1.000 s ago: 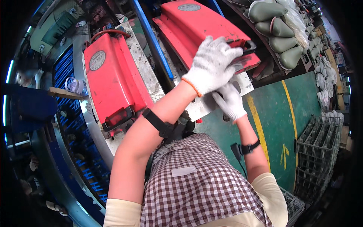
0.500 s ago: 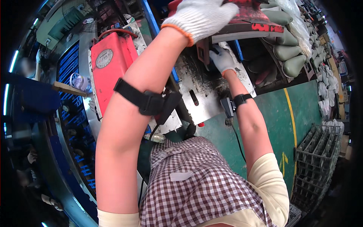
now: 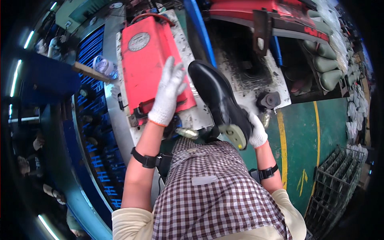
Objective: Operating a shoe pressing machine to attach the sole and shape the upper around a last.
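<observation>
On white press table (image 3: 202, 116) | red lid (image 3: 150, 60) | green floor (image 3: 304, 136) beside

The glossy black shoe (image 3: 218, 98) (pale last showing at its heel) tilts toe-up beside the red press lid (image 3: 154, 66).

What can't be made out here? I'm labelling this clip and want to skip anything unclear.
Head view only:
- Right hand: its fingers are hidden behind the black shoe.
- Shoe's sole: turned away, unseen.
- Open red press: its top is cut off by the upper edge.
- Left hand: its palm lies flat on the closed red lid, covering part of it.
- Shapes on the shelf: too small and bent at the rim.
</observation>
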Tool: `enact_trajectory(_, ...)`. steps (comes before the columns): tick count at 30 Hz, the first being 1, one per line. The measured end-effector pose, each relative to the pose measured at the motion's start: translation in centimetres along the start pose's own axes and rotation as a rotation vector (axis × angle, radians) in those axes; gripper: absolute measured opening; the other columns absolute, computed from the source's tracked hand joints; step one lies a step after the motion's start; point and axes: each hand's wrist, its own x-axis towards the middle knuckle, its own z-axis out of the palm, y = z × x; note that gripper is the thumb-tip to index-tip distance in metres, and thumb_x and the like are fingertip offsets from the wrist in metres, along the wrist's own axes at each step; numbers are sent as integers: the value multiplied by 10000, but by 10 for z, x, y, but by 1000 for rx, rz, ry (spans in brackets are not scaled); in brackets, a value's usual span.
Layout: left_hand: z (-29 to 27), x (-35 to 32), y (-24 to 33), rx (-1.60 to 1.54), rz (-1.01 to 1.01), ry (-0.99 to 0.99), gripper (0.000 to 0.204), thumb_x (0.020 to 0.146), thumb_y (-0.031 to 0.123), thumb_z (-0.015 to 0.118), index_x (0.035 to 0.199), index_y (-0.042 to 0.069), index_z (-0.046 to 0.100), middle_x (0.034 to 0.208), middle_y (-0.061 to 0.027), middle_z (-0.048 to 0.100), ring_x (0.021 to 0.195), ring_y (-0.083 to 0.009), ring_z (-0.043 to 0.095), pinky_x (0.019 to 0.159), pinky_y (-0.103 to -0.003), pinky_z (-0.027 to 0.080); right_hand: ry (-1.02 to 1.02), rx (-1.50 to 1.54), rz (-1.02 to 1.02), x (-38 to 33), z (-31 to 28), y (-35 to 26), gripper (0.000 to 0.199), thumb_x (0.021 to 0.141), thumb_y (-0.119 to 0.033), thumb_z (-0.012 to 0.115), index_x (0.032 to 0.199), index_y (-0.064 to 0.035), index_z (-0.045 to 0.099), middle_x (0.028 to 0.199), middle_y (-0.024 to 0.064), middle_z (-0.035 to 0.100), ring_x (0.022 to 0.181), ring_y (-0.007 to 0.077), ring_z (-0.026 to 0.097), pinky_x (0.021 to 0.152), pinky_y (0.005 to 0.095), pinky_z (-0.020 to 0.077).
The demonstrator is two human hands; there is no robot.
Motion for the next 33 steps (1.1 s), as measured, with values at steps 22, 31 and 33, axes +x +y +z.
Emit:
enact_trajectory(22, -59, -94, 1, 125, 204, 362, 306, 1032, 159, 572, 1216, -60, 680, 1135, -167, 748, 1100, -190, 679, 984, -324, 511, -258, -609, 128, -6, 59, 109, 411, 1110, -172, 398, 1462, -2, 523, 1421, 173, 622, 1230, 256, 659, 1057, 410, 560)
enact_trajectory(31, -104, -91, -16, -12, 125, 370, 436, 1085, 287, 482, 1350, -29, 626, 1187, -127, 706, 1073, -194, 663, 978, -332, 534, -563, -1041, -73, -25, 103, 95, 491, 1069, -214, 465, 1549, -109, 458, 1554, 112, 520, 1432, 237, 493, 1255, 425, 340)
enact_trajectory(33, -105, -96, -15, -18, 135, 354, 442, 1088, 310, 487, 1356, -12, 629, 1224, -103, 663, 1100, -186, 643, 988, -333, 528, -621, -1127, -13, -25, 113, 97, 472, 1049, -218, 476, 1506, -107, 508, 1537, 116, 538, 1425, 246, 501, 1251, 426, 347)
